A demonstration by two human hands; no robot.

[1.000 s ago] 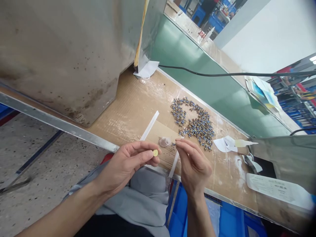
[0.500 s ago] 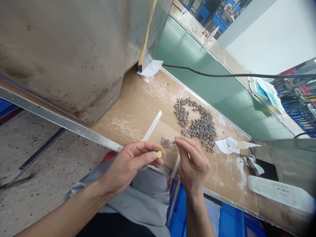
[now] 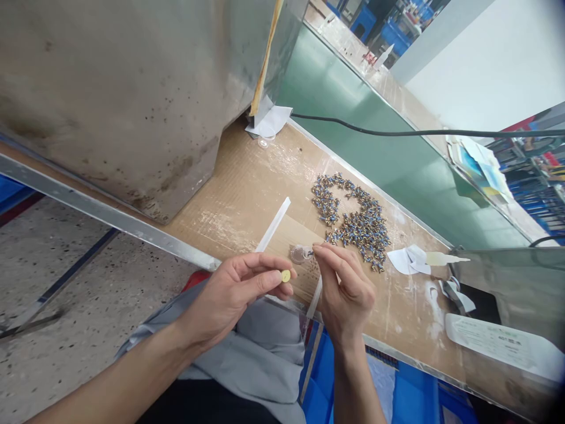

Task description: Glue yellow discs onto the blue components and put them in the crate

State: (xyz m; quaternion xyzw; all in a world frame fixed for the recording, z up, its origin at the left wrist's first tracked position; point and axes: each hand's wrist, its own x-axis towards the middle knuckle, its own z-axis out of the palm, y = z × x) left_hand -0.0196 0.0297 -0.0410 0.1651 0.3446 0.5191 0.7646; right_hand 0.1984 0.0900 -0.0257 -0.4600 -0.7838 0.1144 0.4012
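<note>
My left hand (image 3: 251, 280) pinches a small round yellow disc (image 3: 286, 276) between thumb and fingers, its flat face turned up. To its right, my right hand (image 3: 346, 282) is closed in a fingertip pinch on a tiny dark bluish part (image 3: 311, 252), mostly covered by the fingers. Just left of those fingertips a small clear round dish (image 3: 299, 253) shows on the table. Beyond my right hand lies a loose pile of small blue and brass-coloured metal parts (image 3: 364, 227). The two hands are apart, over the table's near edge.
Brown cardboard covers the table (image 3: 238, 188), with a white tape strip (image 3: 273, 224) on it. A large metal box (image 3: 110, 100) stands left. At right are a nozzle bottle (image 3: 441, 259) on white paper and a white jug (image 3: 503, 344). A black cable (image 3: 375, 134) crosses the green partition (image 3: 348, 112).
Both hands stay almost still and keep their pinches. The view has shifted very slightly.
</note>
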